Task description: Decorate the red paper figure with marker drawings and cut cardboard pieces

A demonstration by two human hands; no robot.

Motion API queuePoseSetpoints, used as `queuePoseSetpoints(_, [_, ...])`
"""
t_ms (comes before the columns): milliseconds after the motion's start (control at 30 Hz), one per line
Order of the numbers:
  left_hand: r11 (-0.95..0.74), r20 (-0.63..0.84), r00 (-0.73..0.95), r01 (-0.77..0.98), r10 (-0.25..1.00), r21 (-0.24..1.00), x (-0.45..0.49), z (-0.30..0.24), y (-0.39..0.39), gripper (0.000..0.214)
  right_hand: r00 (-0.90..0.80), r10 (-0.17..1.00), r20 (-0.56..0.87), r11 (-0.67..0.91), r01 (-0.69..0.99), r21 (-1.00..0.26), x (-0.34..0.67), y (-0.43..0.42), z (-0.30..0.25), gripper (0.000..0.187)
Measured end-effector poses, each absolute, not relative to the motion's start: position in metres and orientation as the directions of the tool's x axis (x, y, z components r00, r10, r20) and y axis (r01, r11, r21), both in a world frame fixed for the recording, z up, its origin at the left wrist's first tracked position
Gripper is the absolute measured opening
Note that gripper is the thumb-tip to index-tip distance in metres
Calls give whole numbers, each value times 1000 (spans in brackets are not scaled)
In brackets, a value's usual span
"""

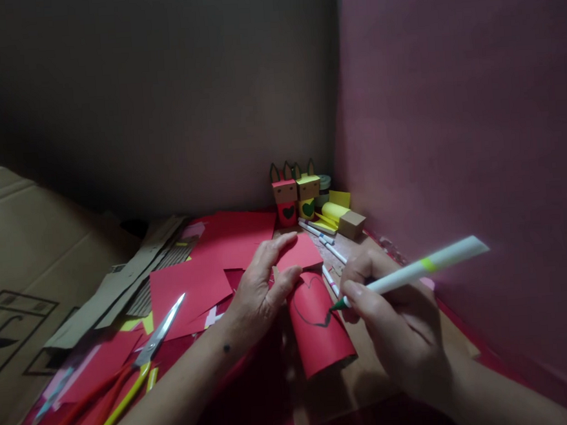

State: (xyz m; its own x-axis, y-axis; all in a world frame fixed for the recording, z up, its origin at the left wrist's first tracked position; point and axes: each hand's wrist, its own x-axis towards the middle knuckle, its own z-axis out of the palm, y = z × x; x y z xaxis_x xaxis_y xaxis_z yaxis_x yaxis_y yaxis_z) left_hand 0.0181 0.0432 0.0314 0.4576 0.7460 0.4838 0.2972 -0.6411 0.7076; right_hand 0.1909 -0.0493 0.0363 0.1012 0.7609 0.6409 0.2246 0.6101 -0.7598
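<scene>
A red paper tube [316, 340] lies on its side on a piece of cardboard, its near end toward me. On it a dark heart outline is drawn, thicker along the lower right edge. A red paper-topped box [302, 252] adjoins its far end. My left hand [264, 285] grips the tube's far end from the left, thumb at the tube and fingers over the box. In my right hand [397, 314] is a white felt-tip marker [414, 271] with a green tip and a yellow-green band. The tip touches the heart's right edge.
Orange-and-yellow-handled scissors [150, 351] lie on the left among red paper sheets [187, 294] and cardboard strips [118, 282]. At the back stand a red paper figure [285, 193] and a yellow one [307, 188]. More markers [316, 231] and a yellow tube [336, 211] lie nearby. Walls close off the back and right.
</scene>
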Motion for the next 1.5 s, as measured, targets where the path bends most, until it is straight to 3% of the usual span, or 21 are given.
queuePoseSetpoints(267, [-653,488,466,309,738,692,17,32,43,44,117,732,671,614,312,-725,192,-45,41,24])
queuePoseSetpoints(500, [-657,492,468,309,734,688,17,32,44,42,94,762,641,612,220,-760,191,-49,36,21])
queuePoseSetpoints(1500, [-657,509,440,308,740,688,18,30,44,43,118,737,665,626,253,-738,191,-41,39,24])
